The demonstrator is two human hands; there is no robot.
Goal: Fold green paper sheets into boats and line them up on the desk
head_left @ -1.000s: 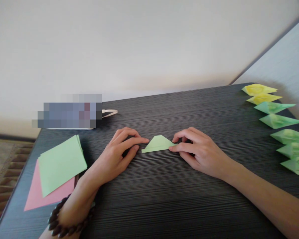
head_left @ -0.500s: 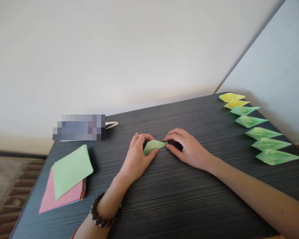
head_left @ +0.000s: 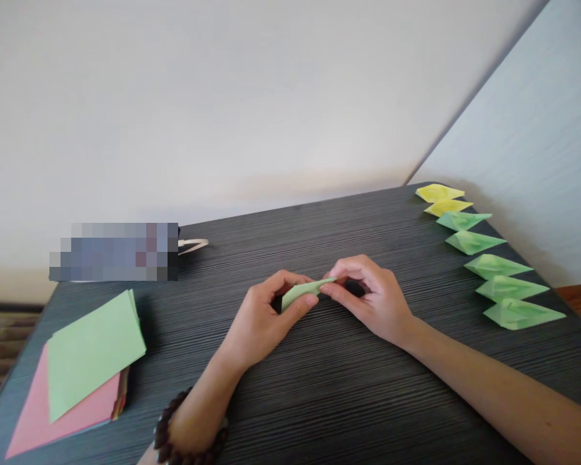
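A folded piece of green paper [head_left: 299, 296] is held between both hands over the middle of the dark table. My left hand [head_left: 266, 316] grips its wider left end, with the thumb along the near side and the fingers behind. At the narrow right tip, my right hand [head_left: 370, 294] pinches the paper between thumb and fingertips. The fold is seen edge-on and tilts up to the right; its far side is hidden. A dark beaded bracelet [head_left: 164, 429] circles my left wrist.
Square paper sheets lie stacked at the left, green [head_left: 97, 355] over pink [head_left: 29, 413]. A blurred-out object [head_left: 121, 252] with a white cable [head_left: 193, 245] stands at the back left. Several folded paper boats, green [head_left: 523, 313] and yellow [head_left: 438, 192], line the right edge of the dark table [head_left: 290, 400].
The folded green paper has turned from showing its broad face to nearly edge-on. Both hands have it raised slightly and keep their grip. The camera view has shifted a little.
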